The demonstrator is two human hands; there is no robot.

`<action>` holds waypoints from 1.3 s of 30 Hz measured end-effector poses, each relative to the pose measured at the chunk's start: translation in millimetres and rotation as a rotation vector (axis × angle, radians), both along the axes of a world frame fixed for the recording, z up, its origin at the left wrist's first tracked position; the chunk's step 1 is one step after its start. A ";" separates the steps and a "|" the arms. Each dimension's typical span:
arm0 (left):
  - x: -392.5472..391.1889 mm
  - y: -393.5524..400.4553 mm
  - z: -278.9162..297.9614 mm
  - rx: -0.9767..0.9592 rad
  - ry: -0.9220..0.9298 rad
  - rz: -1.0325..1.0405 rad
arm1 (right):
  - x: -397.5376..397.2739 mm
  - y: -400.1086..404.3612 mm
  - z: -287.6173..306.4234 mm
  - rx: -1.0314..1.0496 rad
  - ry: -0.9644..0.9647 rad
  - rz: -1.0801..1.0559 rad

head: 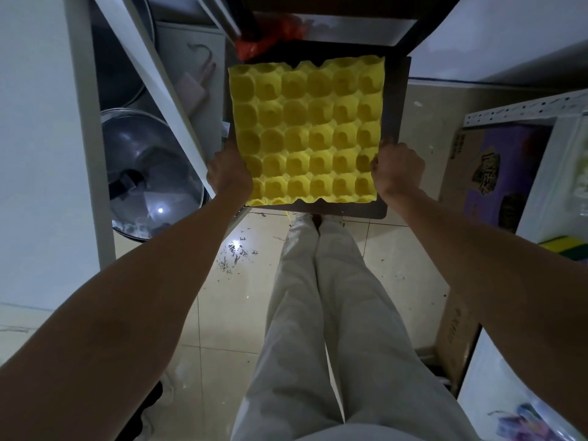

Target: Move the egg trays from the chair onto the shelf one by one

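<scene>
A yellow egg tray (307, 130) with several rows of empty cups lies over the dark seat of the chair (396, 122), straight ahead of me. My left hand (227, 171) grips the tray's left edge near its front corner. My right hand (396, 168) grips the right edge near the other front corner. Whether the tray rests on the seat or on other trays beneath it is hidden. The white shelf frame (92, 154) stands to the left of the chair.
On the left shelf sit a glass pot lid (149, 173) and metal cookware. A red plastic bag (270, 33) lies behind the chair. A cardboard box (490, 173) and a perforated white rack (521, 109) stand at the right. My legs are on the tiled floor (222, 297).
</scene>
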State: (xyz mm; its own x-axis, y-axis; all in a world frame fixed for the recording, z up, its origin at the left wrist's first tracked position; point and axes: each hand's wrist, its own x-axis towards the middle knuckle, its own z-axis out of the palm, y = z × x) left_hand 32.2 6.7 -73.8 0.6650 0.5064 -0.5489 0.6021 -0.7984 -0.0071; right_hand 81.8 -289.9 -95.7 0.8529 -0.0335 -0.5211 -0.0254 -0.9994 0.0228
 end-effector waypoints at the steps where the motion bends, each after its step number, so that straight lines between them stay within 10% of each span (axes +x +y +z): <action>1: -0.5 -1.2 4.4 0.001 0.001 0.001 | -0.8 0.0 1.6 0.004 -0.004 -0.002; 19: 0.9 -9.3 96.3 -0.030 -0.074 -0.031 | -1.9 -14.3 77.7 0.248 -0.076 -0.266; 32: 49.2 -105.1 277.5 -0.387 -0.482 -0.045 | -77.1 -104.0 281.0 0.588 -0.479 -0.722; 39: 29.7 -180.8 348.2 -0.748 -0.405 -0.213 | -197.2 -115.1 406.9 0.345 -0.628 -1.002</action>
